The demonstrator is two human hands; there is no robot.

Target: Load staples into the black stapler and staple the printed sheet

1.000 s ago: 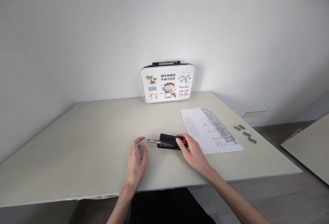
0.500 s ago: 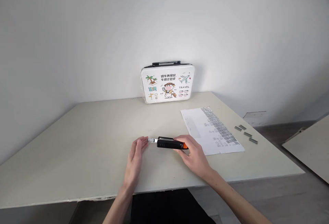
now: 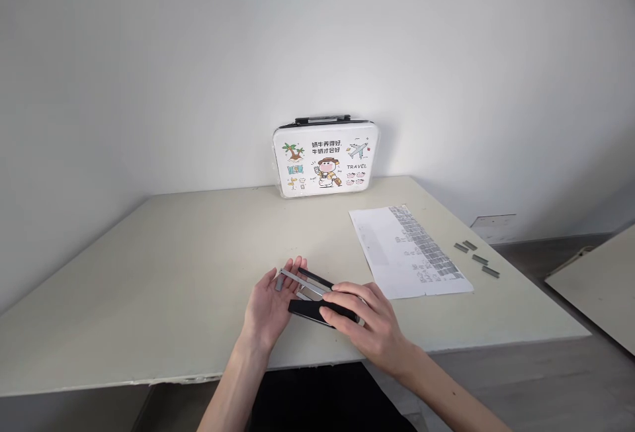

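Black plastic, or what appears to be plastic, encases the stapler (image 3: 317,311), held between the two hands above the near part of the table (image 3: 149,273). Its handling may be judged from its build: probably light enough for one hand, stiff throughout, with a smooth casing that could slip slightly and hinged arms that can swing apart. The sound place to take hold is the hinge end, spanning both arms; the slender rail (image 3: 303,282) seems the most easily bent part. The right hand (image 3: 380,323) grips near that end, fingers curled over the casing. The left hand (image 3: 264,309) lies palm upward by the free end, fingers extended and only slightly bent, clasping nothing. In appearance, the stapler is long and narrow, its dark arms splayed, with the grey metal rail projecting between them toward the left fingers. A small grey piece (image 3: 279,282) shows against those fingers; whether it is a loose staple strip or belongs to the rail cannot be told. To the right lie a printed sheet (image 3: 380,243) and four staple strips (image 3: 479,259).
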